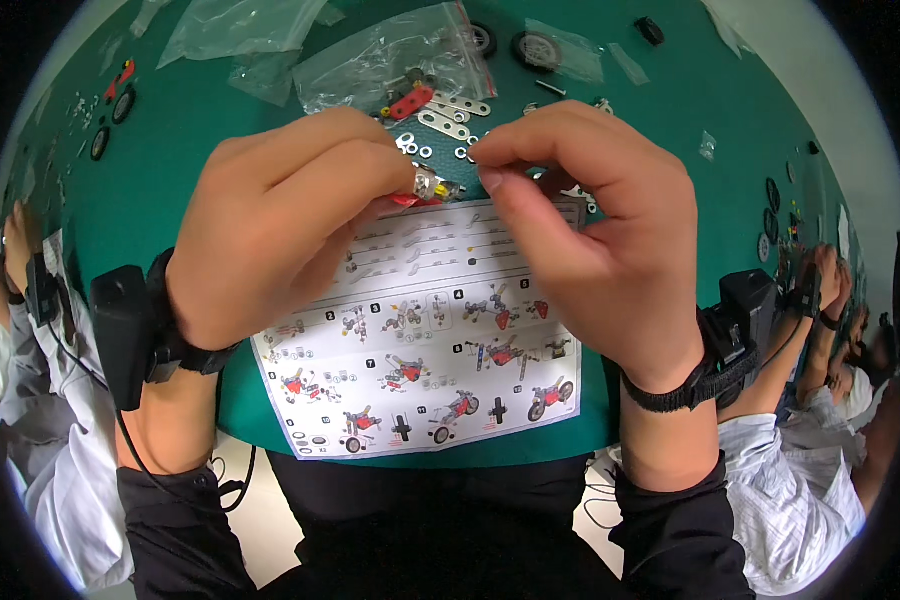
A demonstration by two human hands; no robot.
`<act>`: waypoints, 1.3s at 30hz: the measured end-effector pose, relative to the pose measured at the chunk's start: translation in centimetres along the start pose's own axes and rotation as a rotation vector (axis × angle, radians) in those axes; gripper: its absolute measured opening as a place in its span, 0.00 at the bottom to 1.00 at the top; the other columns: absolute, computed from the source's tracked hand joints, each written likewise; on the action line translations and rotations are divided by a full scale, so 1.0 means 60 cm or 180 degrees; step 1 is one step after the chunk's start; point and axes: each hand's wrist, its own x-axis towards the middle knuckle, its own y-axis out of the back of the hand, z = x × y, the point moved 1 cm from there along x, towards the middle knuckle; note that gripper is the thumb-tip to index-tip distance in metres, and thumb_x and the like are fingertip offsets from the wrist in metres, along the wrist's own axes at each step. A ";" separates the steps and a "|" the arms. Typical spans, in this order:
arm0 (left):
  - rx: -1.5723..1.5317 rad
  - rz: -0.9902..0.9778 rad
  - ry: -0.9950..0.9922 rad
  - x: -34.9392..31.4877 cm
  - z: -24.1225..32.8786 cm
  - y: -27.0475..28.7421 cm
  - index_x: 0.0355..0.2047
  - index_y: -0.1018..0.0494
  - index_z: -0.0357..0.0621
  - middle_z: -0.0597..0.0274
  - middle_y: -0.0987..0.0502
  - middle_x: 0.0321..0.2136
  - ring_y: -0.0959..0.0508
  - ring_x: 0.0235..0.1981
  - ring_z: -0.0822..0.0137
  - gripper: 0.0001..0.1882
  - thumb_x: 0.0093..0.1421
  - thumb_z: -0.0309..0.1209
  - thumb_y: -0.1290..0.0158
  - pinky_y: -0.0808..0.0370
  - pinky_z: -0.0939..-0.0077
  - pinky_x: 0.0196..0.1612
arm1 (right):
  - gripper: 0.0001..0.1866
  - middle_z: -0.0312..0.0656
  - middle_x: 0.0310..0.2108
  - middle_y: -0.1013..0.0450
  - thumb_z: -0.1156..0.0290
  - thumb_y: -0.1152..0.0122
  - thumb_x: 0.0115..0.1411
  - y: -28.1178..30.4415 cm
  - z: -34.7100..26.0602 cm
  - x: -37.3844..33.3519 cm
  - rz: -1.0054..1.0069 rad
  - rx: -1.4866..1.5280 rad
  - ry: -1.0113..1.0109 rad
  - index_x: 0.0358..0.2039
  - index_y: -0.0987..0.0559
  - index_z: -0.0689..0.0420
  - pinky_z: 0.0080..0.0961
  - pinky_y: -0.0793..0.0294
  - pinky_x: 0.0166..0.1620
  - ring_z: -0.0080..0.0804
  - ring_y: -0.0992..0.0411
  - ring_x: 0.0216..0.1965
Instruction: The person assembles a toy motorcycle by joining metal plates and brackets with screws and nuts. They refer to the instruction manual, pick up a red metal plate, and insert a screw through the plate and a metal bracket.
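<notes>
My left hand (285,215) is closed, thumb and fingertips gripping a small partly built model (427,184) of silver metal, yellow and red pieces; much of it is hidden behind the fingers. Just to its right, my right hand (610,230) pinches thumb against forefinger over the loose nuts. Whatever sits between those fingertips is too small to make out. Several silver nuts (425,152) lie between the hands. Below both hands spreads a printed instruction sheet (410,345) with step drawings of a toy motorcycle; the right hand covers part of it.
Beyond my hands on the green table (220,95) lie perforated metal strips (444,125), a red perforated piece (410,102), a screw (551,88), clear plastic bags (370,60) and black wheels (536,51). People sit at work on both sides, with more parts before them.
</notes>
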 end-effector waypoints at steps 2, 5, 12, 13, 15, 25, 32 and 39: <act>0.0024 0.0111 -0.0083 0.002 0.004 0.004 0.30 0.29 0.36 0.52 0.26 0.27 0.24 0.27 0.56 0.12 0.44 0.14 0.46 0.27 0.73 0.29 | 0.07 0.39 0.28 0.25 0.84 0.41 0.48 0.001 0.000 0.001 -0.0020 -0.0084 -0.0037 0.30 0.21 0.62 0.16 0.30 0.31 0.24 0.28 0.29; 0.0046 0.0298 -0.0184 0.003 0.011 0.010 0.31 0.29 0.36 0.52 0.25 0.27 0.23 0.27 0.57 0.11 0.44 0.15 0.45 0.27 0.73 0.31 | 0.07 0.39 0.28 0.25 0.84 0.41 0.47 0.003 -0.003 0.003 0.0060 -0.0143 0.0092 0.30 0.21 0.62 0.16 0.30 0.31 0.24 0.28 0.29; 0.0062 0.0347 -0.0128 0.010 0.025 0.017 0.30 0.29 0.35 0.52 0.25 0.27 0.23 0.28 0.57 0.11 0.44 0.15 0.44 0.27 0.73 0.31 | 0.08 0.38 0.28 0.25 0.85 0.41 0.47 0.011 -0.004 0.004 0.0177 -0.0108 0.0152 0.29 0.22 0.62 0.15 0.30 0.32 0.24 0.28 0.28; 0.0060 0.0342 -0.0124 0.012 0.022 0.015 0.30 0.29 0.35 0.52 0.25 0.27 0.23 0.28 0.57 0.11 0.44 0.15 0.44 0.27 0.73 0.31 | 0.08 0.38 0.28 0.25 0.85 0.41 0.47 0.013 -0.004 0.004 0.0194 -0.0068 0.0109 0.30 0.22 0.63 0.15 0.30 0.32 0.24 0.28 0.28; -0.0068 0.0246 -0.0126 0.017 0.014 0.008 0.30 0.28 0.35 0.52 0.24 0.28 0.23 0.28 0.58 0.10 0.45 0.16 0.44 0.27 0.73 0.32 | 0.08 0.38 0.28 0.26 0.86 0.41 0.47 0.016 0.001 0.005 0.0214 -0.0021 0.0059 0.30 0.22 0.63 0.15 0.30 0.32 0.24 0.28 0.28; -0.0385 0.0334 0.0102 0.036 0.007 -0.002 0.29 0.28 0.35 0.52 0.25 0.27 0.24 0.29 0.58 0.10 0.45 0.16 0.43 0.28 0.72 0.33 | 0.09 0.43 0.24 0.29 0.85 0.43 0.47 0.021 0.025 0.002 -0.0465 -0.0292 -0.0243 0.31 0.24 0.63 0.22 0.30 0.30 0.34 0.28 0.25; -0.0484 0.0343 0.0032 0.030 0.009 -0.001 0.29 0.28 0.35 0.52 0.25 0.26 0.24 0.29 0.59 0.09 0.47 0.17 0.43 0.28 0.73 0.33 | 0.08 0.45 0.24 0.29 0.84 0.42 0.45 0.014 0.034 0.002 -0.0579 -0.0487 0.0099 0.29 0.25 0.63 0.26 0.31 0.28 0.40 0.28 0.25; -0.0358 0.0447 0.0106 0.023 0.002 0.009 0.29 0.28 0.35 0.53 0.25 0.26 0.24 0.29 0.60 0.08 0.47 0.16 0.43 0.29 0.74 0.33 | 0.06 0.42 0.20 0.30 0.85 0.41 0.45 0.034 0.007 0.004 -0.1041 0.0372 -0.0423 0.25 0.25 0.62 0.22 0.31 0.26 0.32 0.29 0.22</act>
